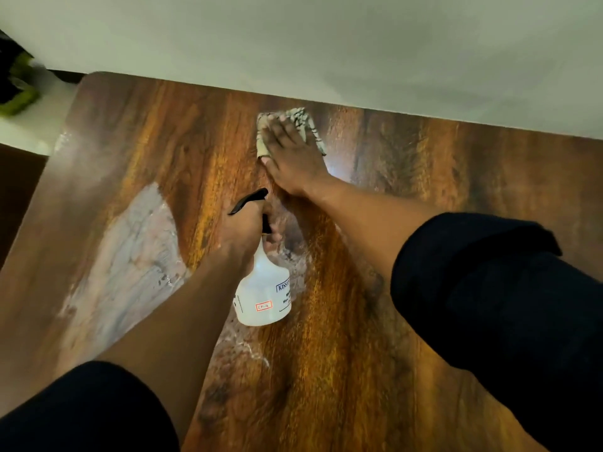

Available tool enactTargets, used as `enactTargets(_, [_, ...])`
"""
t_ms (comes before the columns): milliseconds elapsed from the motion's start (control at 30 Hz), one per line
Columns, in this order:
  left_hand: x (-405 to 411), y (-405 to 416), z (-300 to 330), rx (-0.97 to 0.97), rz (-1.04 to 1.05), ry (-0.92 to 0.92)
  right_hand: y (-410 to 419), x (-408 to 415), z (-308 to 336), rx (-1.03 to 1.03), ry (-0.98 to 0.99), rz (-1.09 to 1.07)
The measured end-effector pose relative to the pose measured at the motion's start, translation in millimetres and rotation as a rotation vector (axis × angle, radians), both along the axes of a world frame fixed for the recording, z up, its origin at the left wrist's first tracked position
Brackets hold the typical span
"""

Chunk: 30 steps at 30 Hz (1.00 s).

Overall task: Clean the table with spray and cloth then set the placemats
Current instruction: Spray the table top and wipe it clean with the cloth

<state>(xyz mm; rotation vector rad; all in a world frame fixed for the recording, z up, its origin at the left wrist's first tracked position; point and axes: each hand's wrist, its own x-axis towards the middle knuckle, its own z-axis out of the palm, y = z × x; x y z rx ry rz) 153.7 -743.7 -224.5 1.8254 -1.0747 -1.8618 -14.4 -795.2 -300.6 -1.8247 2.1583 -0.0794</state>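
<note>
Pale beige with dark stripes, the crumpled cleaning cloth (301, 123) lies on the glossy brown wood-grain table (408, 223) in the upper middle of the frame, close to the table's far edge where it meets the plain light wall (326, 44). The right hand (290, 159) lies flat on top of the cloth, palm down and fingers spread, pressing it against the wood. Its forearm runs down toward the right of the frame into a rolled-up black sleeve (489, 288).

Just below that hand, near the centre of the frame, the left hand (246, 231) is wrapped around the neck of a translucent white plastic spray bottle (264, 288) with a black trigger head (249, 200); the bottle is tilted, with its nozzle toward the cloth and its labelled base toward the bottom of the frame. I cannot tell whether the base touches the table.

Whitish wet smears (130, 256) cover the wood at the left of the frame and around the bottle. At the upper left edge of the frame, beyond the table's corner, there is a blurred black and lime-green object (16, 89).
</note>
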Motion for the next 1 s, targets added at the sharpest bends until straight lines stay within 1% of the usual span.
enactTargets(167, [35.3, 9.0, -3.4, 0.01, 0.033, -0.018, 42.4, 59.6, -9.4, -0.05, 0.025, 0.244])
enactTargets(233, [54.7, 15.8, -8.1, 0.015, 0.04, -0.002, 62.2, 77.0, -11.1, -0.045, 0.017, 0.306])
enactTargets(300, [73.6, 23.6, -9.9, 0.03, 0.064, -0.017, 75.4, 77.2, -12.0, -0.029, 0.009, 0.337])
enactTargets(367, [94.3, 30.6, -11.3, 0.047, 0.122, -0.009, 79.8, 63.9, -10.9, -0.008, 0.0, 0.285])
enactTargets(400, [105.3, 33.5, -13.0, 0.042, 0.146, 0.004, 80.6, 56.9, -9.0, -0.001, -0.006, 0.203])
enactTargets(500, [127.9, 40.0, -15.6, 0.011, 0.157, 0.047, 82.6, 39.4, -1.1, 0.008, -0.038, -0.166])
enactTargets(533, [133.5, 41.8, -15.2, 0.007, 0.157, 0.045, 81.8, 39.8, 0.3, 0.01, -0.035, -0.244])
enactTargets(600, [141.7, 45.6, -12.9, 0.013, 0.156, 0.061, 79.1, 52.7, 3.1, 0.016, -0.034, -0.304])
enactTargets(667, [148.3, 48.1, -12.6, 0.021, 0.138, 0.073, 80.5, 78.0, 8.4, 0.044, -0.05, -0.257])
enactTargets(767, [158.6, 53.4, -6.6, 0.048, 0.109, 0.023, 96.8, 123.4, 11.6, 0.069, -0.071, -0.011])
enactTargets(833, [164.1, 57.3, -0.7, 0.059, 0.107, -0.004, 106.2, 133.9, 8.9, 0.082, -0.036, 0.146])
enactTargets(867, [166.9, 58.6, 1.7, 0.048, 0.104, -0.01, 108.4, 130.3, 9.4, 0.089, -0.018, 0.189])
enactTargets(933, [175.4, 60.4, 5.5, 0.031, 0.092, -0.02, 112.0, 113.0, 13.4, 0.101, 0.008, 0.18])
enactTargets(1000, [182.9, 62.5, 6.8, 0.018, 0.062, -0.016, 122.1, 88.3, 18.5, 0.108, 0.0, 0.005])
